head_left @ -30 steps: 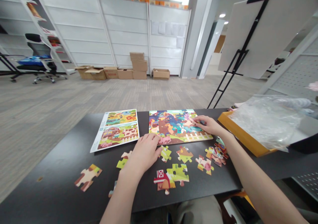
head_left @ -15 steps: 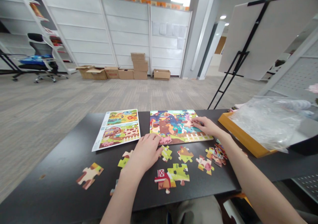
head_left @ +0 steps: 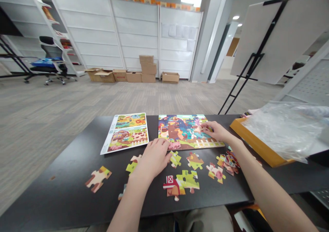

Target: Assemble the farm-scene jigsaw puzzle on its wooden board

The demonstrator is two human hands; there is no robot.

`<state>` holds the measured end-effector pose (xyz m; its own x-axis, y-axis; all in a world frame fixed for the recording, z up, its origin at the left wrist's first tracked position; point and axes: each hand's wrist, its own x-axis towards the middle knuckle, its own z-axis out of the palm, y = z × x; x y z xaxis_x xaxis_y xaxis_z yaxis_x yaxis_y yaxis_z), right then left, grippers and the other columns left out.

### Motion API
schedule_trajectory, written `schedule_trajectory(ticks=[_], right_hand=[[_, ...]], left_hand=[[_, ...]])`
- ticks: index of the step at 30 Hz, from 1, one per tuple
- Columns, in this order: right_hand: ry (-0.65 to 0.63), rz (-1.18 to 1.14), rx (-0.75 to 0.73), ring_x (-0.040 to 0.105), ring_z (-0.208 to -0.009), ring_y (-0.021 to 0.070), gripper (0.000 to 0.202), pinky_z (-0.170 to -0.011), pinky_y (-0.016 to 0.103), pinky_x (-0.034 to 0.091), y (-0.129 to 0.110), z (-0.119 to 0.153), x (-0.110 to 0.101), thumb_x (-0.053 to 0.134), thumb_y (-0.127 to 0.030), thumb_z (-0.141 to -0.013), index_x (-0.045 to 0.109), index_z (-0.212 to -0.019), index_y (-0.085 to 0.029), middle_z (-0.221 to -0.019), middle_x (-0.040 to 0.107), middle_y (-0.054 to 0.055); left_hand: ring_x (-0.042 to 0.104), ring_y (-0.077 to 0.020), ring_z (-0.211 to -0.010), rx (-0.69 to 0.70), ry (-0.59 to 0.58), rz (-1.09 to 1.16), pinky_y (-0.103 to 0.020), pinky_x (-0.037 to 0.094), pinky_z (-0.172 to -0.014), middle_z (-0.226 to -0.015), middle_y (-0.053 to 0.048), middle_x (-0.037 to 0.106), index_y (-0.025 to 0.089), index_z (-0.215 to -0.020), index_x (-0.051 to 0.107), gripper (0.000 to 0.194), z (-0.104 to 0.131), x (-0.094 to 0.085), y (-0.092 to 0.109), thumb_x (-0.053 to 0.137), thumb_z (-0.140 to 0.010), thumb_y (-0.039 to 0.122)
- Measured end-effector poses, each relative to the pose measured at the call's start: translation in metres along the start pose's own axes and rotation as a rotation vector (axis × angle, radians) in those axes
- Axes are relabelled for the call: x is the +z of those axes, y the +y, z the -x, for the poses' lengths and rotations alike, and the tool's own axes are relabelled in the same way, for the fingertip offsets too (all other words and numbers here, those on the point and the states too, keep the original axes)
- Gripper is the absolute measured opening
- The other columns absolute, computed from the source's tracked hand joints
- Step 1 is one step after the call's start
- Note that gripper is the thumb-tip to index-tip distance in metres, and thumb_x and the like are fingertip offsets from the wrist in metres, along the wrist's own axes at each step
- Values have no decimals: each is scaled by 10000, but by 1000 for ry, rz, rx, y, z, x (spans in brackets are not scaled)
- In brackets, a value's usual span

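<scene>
A colourful jigsaw puzzle [head_left: 185, 143] of a farm scene lies on the black table, largely filled in. My left hand [head_left: 157, 154] rests palm down at its near left corner, fingers stretched over the edge and thumb out beside a loose green piece [head_left: 175, 159]. Over the puzzle's right side, my right hand [head_left: 218, 131] has thumb and fingertips closed on a puzzle piece [head_left: 205, 129] against the picture; the fingers partly cover it. Nearer me lie a joined red-barn and green section [head_left: 181, 184], a brown-green piece [head_left: 194, 161] and a pink-nosed cow piece [head_left: 216, 172].
A printed picture sheet [head_left: 125, 133] lies left of the puzzle. Further left is a cow-patterned piece [head_left: 98, 178]. A heap of pieces [head_left: 229, 162] lies beside my right forearm. At the right stands a yellow box [head_left: 254, 142] with clear plastic wrap [head_left: 285, 129] on it.
The whole view has shifted slightly, so the table sits further right in the picture. Both hands keep nearly the same places on the puzzle.
</scene>
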<state>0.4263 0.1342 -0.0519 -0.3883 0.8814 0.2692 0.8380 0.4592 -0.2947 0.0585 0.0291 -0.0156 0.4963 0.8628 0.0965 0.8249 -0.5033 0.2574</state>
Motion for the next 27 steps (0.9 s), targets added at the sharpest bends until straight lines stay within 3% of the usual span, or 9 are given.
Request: schedule_trajectory(ticks=[5,10,14,27], right_hand=[[36,-14,-79,662,-1112,318,298,-1009,500,479,3,-2,3,591,-426,-882,745,-1066,-248,-1140,747,106],[15,-54,-127,665,-1105,296,262,-996,469,501,4,-2,3,576,-400,-896,759,-1005,-248,-1129,739,103],[12,-50,-107,685,-1034,290,280,-951,450,527,5,0,-1,591,-393,-886,749,-1061,-243,-1088,750,103],[-28,-49,-12,683,-1104,292,296,-1015,463,514,13,9,-8,564,-343,-881,747,-1087,-237,-1159,751,90]], left_hand=[[566,-278,-1193,-13,-10,-9,-432,453,-1020,-1258,-93,644,194,-1184,619,264,1,-2,2,564,-947,296],[566,-279,-1193,-21,-6,-10,-430,453,-1022,-1241,-95,647,188,-1165,623,252,2,-2,0,577,-940,291],[564,-278,-1191,-25,0,-6,-426,449,-1028,-1242,-96,646,187,-1175,619,260,2,-2,-2,581,-939,290],[572,-282,-1177,-18,18,-2,-427,457,-1025,-1200,-102,657,184,-1140,633,230,7,-12,-4,560,-944,280]])
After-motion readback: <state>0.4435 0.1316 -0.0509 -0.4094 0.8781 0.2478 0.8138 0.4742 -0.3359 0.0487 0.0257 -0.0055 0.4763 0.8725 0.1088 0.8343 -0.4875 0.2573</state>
